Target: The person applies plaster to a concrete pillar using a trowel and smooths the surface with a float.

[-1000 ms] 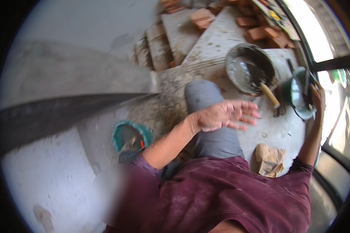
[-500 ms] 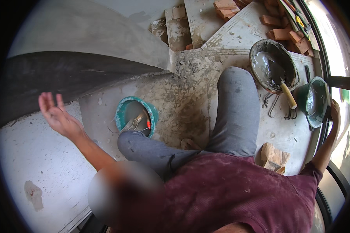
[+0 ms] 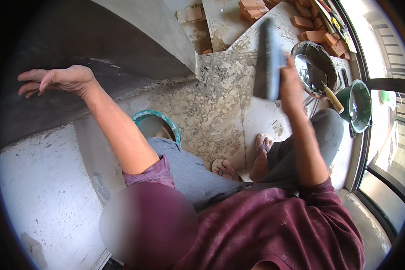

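My left hand [image 3: 60, 81] is raised at the left beside the dark underside of a plastered ledge [image 3: 128, 40], fingers apart and holding nothing; whether it touches the surface I cannot tell. My right hand [image 3: 291, 85] is raised in front of me, closed on a long grey float [image 3: 266, 58], blurred by motion. Right of it stand a black basin [image 3: 315, 56] of grey mix with a wooden-handled trowel [image 3: 333, 99], and a green bucket [image 3: 360, 105]. A turquoise bucket [image 3: 175, 128] with grey liquid and tools sits behind my bent left leg.
Red bricks [image 3: 252, 9] and boards [image 3: 218, 27] are piled at the top, more bricks at the upper right. A glazed frame [image 3: 362, 175] runs along my right side. My sandalled feet [image 3: 225, 171] rest on the mortar-stained floor [image 3: 220, 94].
My right hand has moved inward from the window side, bringing up the float. My left hand has swung out leftward and higher. My right knee has tilted rightward, exposing both feet.
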{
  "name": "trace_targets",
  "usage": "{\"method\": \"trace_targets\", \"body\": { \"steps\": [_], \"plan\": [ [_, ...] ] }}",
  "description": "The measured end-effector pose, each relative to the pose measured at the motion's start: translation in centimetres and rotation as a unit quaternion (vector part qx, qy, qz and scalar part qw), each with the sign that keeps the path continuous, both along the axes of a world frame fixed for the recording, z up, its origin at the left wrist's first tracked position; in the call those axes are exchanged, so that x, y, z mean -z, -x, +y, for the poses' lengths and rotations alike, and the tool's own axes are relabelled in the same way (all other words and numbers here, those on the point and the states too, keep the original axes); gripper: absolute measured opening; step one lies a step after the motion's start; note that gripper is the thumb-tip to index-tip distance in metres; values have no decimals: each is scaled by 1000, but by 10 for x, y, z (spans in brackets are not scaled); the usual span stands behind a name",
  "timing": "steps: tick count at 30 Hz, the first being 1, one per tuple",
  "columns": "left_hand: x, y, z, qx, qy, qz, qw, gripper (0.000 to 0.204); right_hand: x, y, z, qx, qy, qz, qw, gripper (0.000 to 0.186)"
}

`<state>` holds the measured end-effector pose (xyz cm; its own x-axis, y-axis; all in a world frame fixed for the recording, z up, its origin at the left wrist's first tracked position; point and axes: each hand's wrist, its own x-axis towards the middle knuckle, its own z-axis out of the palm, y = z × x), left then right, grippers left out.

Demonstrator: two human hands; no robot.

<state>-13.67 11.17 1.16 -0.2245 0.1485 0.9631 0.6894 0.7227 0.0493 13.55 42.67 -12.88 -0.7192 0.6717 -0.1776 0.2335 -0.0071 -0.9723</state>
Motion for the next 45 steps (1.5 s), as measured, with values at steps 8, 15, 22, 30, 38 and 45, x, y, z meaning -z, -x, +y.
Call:
{"method": "trace_targets", "body": {
  "steps": [8, 15, 22, 30, 38, 45],
  "plan": [
    [1, 7, -9, -4, 22, 64, 998, 71, 11, 35, -123, -78, -113, 171, 976, 53],
    [2, -6, -2, 1, -78, -8, 997, 71, -34, 58, -159, -104, -144, 190, 966, 52],
    [0, -1, -7, 48, -85, -2, 995, 73, 23, 106, -145, -61, -242, 124, 960, 48],
    [0, -2, -14, 78, -31, -13, 996, 78, 7, 76, -135, -98, -86, 117, 984, 49],
    [0, -8, -6, 113, -93, -87, 985, 92, 96, 141, -107, -55, -155, 32, 986, 46],
    [-6, -22, -11, 106, -107, -115, 982, 89, 73, 81, -154, -87, -149, 150, 973, 46]
  ]
}}
